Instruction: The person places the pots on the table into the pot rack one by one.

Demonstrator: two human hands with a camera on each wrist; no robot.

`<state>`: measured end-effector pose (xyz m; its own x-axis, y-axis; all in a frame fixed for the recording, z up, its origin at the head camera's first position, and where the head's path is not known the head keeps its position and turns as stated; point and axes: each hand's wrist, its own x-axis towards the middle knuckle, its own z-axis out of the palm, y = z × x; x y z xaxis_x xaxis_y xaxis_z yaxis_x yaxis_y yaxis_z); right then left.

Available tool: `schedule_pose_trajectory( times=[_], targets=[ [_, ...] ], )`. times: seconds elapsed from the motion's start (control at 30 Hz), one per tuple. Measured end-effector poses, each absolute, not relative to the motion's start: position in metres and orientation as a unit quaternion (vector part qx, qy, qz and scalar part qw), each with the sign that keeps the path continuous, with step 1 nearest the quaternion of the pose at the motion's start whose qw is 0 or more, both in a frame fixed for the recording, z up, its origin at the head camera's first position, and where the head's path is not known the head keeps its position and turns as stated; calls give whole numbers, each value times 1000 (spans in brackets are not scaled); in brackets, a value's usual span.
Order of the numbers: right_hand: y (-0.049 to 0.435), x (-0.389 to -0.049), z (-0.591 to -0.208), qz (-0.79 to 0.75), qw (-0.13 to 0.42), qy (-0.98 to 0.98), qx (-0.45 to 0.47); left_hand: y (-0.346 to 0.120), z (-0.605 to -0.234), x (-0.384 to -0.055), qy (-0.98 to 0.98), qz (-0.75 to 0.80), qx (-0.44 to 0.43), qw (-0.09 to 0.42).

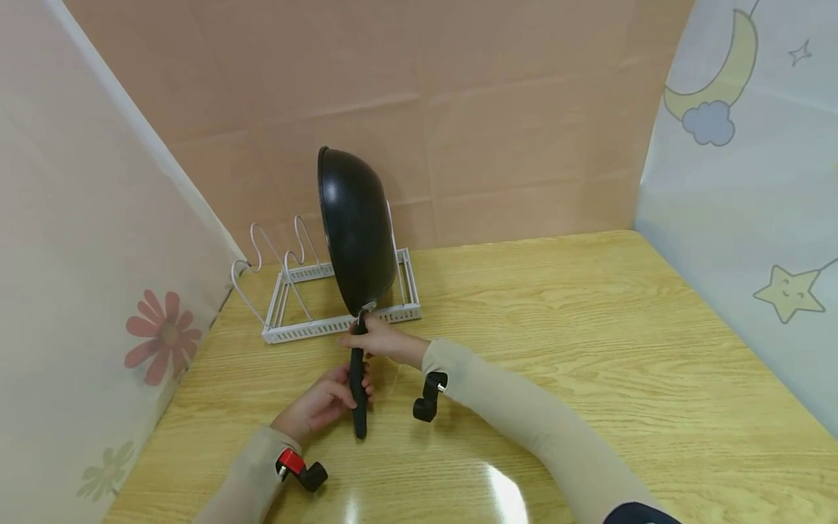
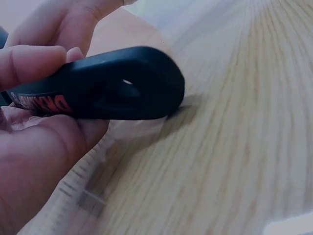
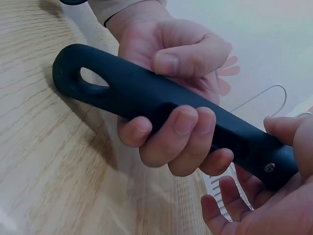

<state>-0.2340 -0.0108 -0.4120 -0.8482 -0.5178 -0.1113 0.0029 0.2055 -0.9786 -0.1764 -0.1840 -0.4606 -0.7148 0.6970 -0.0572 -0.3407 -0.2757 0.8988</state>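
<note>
A black wok (image 1: pixel 356 225) is tilted up on its side over the white wire rack (image 1: pixel 343 325), its handle (image 1: pixel 359 418) pointing toward me. My left hand (image 1: pixel 327 397) grips the handle about midway, thumb on one side and fingers curled round the other. My right hand (image 1: pixel 386 340) holds the handle close to the wok's body. In the right wrist view, the right thumb and fingers (image 3: pixel 281 129) are on either side of the handle's neck. The handle's end with its hanging hole (image 2: pixel 146 83) sticks out past the left hand, above the tabletop.
The rack's curved wire dividers (image 1: pixel 258 244) stand left of the wok. The wood-grain table (image 1: pixel 556 327) extends to the right. A brown backdrop (image 1: pixel 491 145) closes off the rear, and printed panels (image 1: pixel 753 218) flank both sides.
</note>
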Motion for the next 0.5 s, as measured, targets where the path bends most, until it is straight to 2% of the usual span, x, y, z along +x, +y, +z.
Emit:
schedule_pose_trajectory(
  times=[0.3, 0.5],
  targets=[
    [-9, -233, -416, -614, 219, 738, -174, -188, -461, -175, 520, 765, 182, 335],
    [1, -229, -411, -599, 224, 744, -193, -191, -452, -174, 579, 733, 175, 313]
  ],
)
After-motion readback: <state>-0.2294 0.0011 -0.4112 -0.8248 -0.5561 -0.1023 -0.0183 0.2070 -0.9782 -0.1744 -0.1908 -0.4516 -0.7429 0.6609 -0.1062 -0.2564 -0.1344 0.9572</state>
